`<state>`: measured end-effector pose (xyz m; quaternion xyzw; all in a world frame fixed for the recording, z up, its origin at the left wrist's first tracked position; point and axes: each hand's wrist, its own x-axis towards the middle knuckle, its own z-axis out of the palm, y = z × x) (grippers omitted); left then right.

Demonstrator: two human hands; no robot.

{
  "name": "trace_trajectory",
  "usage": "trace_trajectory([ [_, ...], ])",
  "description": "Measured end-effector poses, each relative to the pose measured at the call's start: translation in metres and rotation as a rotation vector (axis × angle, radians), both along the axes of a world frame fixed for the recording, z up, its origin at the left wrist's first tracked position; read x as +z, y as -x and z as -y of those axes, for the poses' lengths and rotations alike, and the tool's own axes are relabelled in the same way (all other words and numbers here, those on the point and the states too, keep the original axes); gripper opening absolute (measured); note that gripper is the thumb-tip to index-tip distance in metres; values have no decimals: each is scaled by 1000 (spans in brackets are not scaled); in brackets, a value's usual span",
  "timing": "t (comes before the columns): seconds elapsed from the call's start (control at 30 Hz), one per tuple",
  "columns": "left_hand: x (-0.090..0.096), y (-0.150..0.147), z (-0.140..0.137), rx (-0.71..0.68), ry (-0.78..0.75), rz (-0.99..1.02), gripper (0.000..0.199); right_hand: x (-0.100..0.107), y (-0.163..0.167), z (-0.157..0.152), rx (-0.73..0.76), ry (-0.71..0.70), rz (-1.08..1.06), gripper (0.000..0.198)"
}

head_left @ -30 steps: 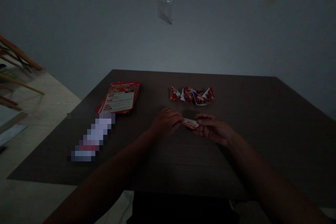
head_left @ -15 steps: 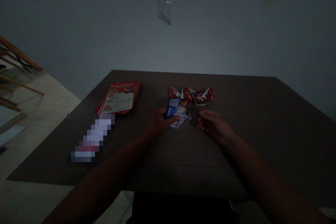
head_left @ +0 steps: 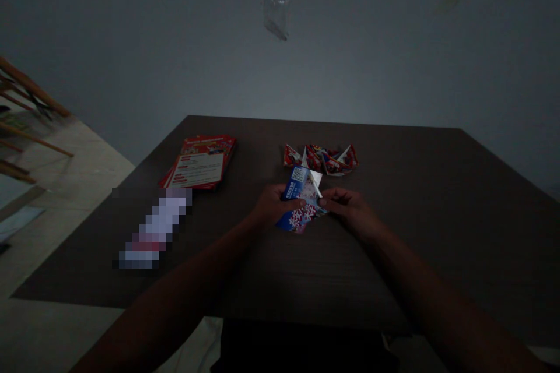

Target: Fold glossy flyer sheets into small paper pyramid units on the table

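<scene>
Between my two hands is a folded paper leaflet, blue with a QR code at its top, pink and white print lower down, and a pale flap standing up at its right. My left hand grips its left side, thumb lying across the front. The fingers of my right hand pinch its right edge. Just beyond the leaflet, folded red paper boats sit on the table, with pointed ends up; the leaflet's top nearly meets them in the view.
On the left of the dark table lies a stack of red printed leaflets. A blurred-out pale object is nearer to me. Behind is a grey wall with clear plastic hanging on it. Wooden legs stand at far left.
My right hand has come left and taken hold of the leaflet's right edge. The leaflet has turned and moved slightly right and nearer, with its pale flap now showing.
</scene>
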<state>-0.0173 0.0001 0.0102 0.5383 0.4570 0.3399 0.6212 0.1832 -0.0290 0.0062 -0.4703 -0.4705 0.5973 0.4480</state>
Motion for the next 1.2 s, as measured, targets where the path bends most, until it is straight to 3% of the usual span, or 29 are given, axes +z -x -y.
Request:
trace_trajectory([
  [0.27,6,-4,4,-62,39,58,39,4,5,1,94,0,16,20],
  [0.4,3,-4,3,-32,72,100,40,1,4,0,24,22,-19,20],
  [0.57,-2,0,-2,-16,16,194,36,3,4,-2,-118,44,-247,20],
  [0.73,0,3,-2,-69,-98,59,32,8,3,-2,-203,62,-370,20],
  [1.2,1,-4,2,-57,-164,18,28,-8,8,0,-133,-10,-142,25],
])
